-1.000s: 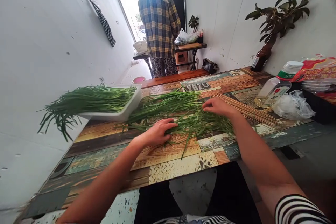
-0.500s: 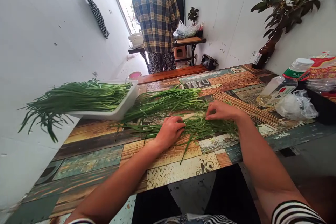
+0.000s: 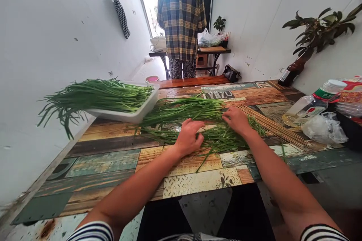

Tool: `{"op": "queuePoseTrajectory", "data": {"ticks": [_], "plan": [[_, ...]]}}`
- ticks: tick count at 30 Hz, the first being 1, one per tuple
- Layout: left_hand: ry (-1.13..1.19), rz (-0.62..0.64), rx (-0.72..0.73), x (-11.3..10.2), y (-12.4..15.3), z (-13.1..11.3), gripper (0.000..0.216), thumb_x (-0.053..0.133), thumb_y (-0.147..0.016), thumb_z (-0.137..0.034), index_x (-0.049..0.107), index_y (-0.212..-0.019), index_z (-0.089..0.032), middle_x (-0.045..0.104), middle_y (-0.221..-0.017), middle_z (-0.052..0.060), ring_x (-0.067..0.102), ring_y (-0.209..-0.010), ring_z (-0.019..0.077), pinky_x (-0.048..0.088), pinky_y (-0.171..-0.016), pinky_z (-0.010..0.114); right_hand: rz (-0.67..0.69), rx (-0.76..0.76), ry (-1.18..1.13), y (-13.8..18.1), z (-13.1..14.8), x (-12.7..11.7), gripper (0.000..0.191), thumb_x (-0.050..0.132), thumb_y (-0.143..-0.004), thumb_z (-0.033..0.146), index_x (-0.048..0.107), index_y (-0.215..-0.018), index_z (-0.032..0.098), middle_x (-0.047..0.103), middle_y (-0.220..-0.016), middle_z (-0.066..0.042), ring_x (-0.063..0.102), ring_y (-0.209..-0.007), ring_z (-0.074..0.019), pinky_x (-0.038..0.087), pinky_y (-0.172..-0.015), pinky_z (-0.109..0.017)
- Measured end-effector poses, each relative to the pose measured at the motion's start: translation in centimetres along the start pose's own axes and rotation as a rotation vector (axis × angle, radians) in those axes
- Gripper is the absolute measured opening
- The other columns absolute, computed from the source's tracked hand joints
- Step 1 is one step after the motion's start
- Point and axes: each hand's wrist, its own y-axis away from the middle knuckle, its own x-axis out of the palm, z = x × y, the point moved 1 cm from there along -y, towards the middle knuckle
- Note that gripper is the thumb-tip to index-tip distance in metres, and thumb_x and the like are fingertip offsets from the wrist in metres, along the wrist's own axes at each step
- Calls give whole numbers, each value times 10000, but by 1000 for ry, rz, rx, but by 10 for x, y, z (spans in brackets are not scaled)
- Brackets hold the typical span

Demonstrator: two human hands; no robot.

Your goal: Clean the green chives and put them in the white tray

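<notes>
My left hand (image 3: pixel 188 137) lies palm down with fingers stretched over a loose pile of green chives (image 3: pixel 217 141) on the patterned wooden table (image 3: pixel 113 162). My right hand (image 3: pixel 236 120) rests flat on the same pile a little farther back, fingers pointing left. A second, longer bundle of chives (image 3: pixel 181 110) lies just behind both hands. To the right of my right hand lies a spread of bamboo skewers (image 3: pixel 274 128). A white tray (image 3: pixel 143 111) heaped with chives (image 3: pixel 98 96) stands at the table's left edge, its stalks hanging over the side.
At the right stand a plastic bottle (image 3: pixel 308 105), a crumpled clear bag (image 3: pixel 324 128) and a black container (image 3: pixel 352 130). A dark bottle holding a leafy plant (image 3: pixel 294 71) stands by the wall. A person in a plaid shirt (image 3: pixel 182 15) stands with their back turned at a small table (image 3: pixel 210 50).
Both hands have shifted slightly over the chive pile, the left moving right and closer to the right hand. The camera view has tilted and panned a little.
</notes>
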Motion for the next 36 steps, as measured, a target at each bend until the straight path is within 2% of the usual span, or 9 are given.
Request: {"op": "queuePoseTrajectory", "data": {"ticks": [2, 5, 9, 14, 19, 24, 30, 33, 36], "plan": [[-22, -131, -85, -3, -3, 4, 245, 426, -859, -202, 622, -1005, -203, 685, -946, 44, 606, -904, 186, 398, -922, 380, -21, 39, 10, -7, 5, -5, 213, 528, -848, 201, 723, -923, 160, 656, -928, -99, 550, -912, -224, 395, -809, -306], [-65, -239, -139, -6, -4, 9, 217, 428, -905, -267, 630, -927, -192, 686, -834, 43, 609, -807, 178, 410, -787, 329, 99, 107, 114, -20, 11, -9, 259, 508, -876, 296, 731, -871, 164, 668, -898, -120, 569, -909, -241, 407, -804, -321], [-109, -267, -167, -6, -2, 21, 260, 420, -932, -333, 631, -877, -191, 688, -791, 30, 606, -742, 163, 385, -744, 310, 199, 168, 220, -36, 9, -2, 283, 512, -867, 317, 724, -899, 132, 648, -970, -180, 567, -950, -276, 401, -798, -343], [-130, -286, -170, -3, -4, 31, 255, 415, -937, -316, 619, -1007, -179, 686, -821, 38, 604, -774, 169, 388, -772, 318, 208, 96, 176, -38, -6, 9, 188, 526, -832, 220, 695, -866, 145, 640, -994, -134, 545, -989, -248, 382, -837, -321], [-145, -266, -99, -6, -4, 24, 287, 397, -949, -306, 612, -1109, -203, 672, -1040, 62, 569, -994, 199, 386, -875, 347, 98, -43, -228, -24, -1, -21, 197, 460, -876, 267, 614, -874, 145, 637, -844, -63, 548, -774, -160, 401, -700, -255], [-117, -178, 40, -1, -5, 13, 300, 424, -949, -316, 570, -1209, -283, 606, -1237, 24, 463, -1213, 197, 303, -1020, 392, 250, -190, -695, -7, 38, -53, 258, 538, -846, 418, 602, -822, 169, 615, -731, -22, 539, -658, -134, 411, -610, -242], [50, -293, 122, -8, -7, 0, 237, 460, -939, -343, 634, -1034, -212, 671, -1114, 47, 569, -1076, 176, 348, -978, 370, 299, -212, -1006, 4, 63, -68, 281, 604, -819, 451, 611, -840, 171, 640, -748, -38, 589, -700, -146, 455, -646, -265], [94, -290, 176, -11, -4, -6, 245, 454, -941, -350, 632, -925, -182, 706, -920, 37, 621, -868, 149, 425, -820, 300, 261, -156, -1058, 11, 70, -68, 327, 655, -763, 491, 624, -817, 170, 637, -732, -38, 587, -684, -152, 458, -623, -270], [27, -286, 223, -12, -2, -12, 252, 437, -948, -332, 626, -886, -177, 696, -814, 23, 608, -734, 132, 414, -687, 273, 203, -119, -973, 16, 71, -57, 334, 680, -734, 492, 661, -801, 165, 636, -730, -28, 557, -656, -139, 427, -578, -250]]}}
